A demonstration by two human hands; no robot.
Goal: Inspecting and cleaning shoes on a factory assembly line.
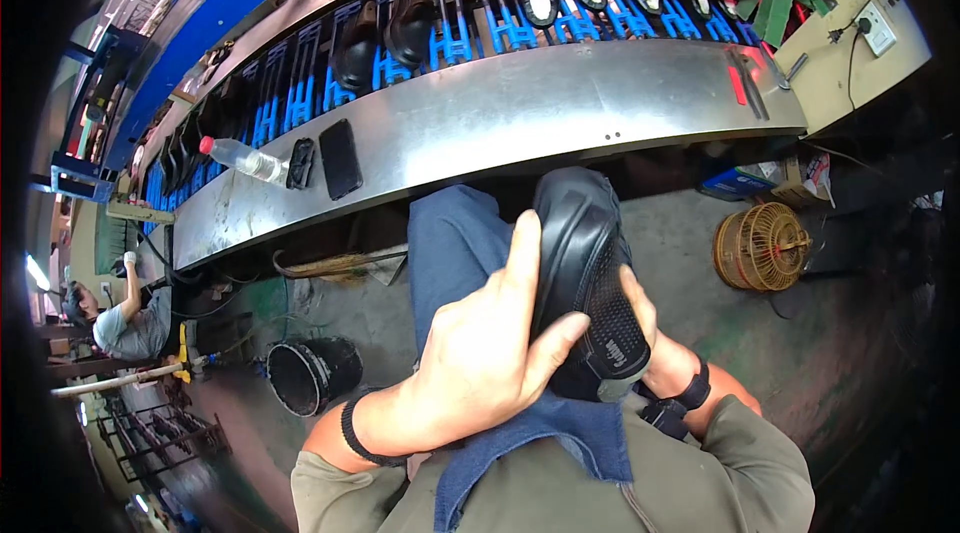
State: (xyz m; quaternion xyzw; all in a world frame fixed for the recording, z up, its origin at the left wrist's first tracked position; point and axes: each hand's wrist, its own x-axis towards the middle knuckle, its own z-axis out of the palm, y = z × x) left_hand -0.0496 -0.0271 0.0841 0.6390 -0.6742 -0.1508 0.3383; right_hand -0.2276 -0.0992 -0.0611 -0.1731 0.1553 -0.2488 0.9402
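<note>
A black leather shoe [577,243] is held over my lap, its toe pointing away from me and its dotted insole in sight. My left hand [490,333] lies along the shoe's left side, index finger stretched toward the toe and thumb at the rim of the opening; its other fingers are hidden. On the right side, near the heel, my right hand [655,348] grips the shoe with its thumb on the edge of the opening. The rest of its fingers are out of sight behind the shoe. Beneath is a blue denim apron [540,433].
Ahead runs a metal bench [480,108] with a rack of blue-and-black supports [450,43] carrying several shoes. On it lie a phone [341,159], a plastic bottle [245,161] and red-handled tools [745,86]. A black bucket [312,375], a round fan [760,246] and a co-worker [125,323] are around.
</note>
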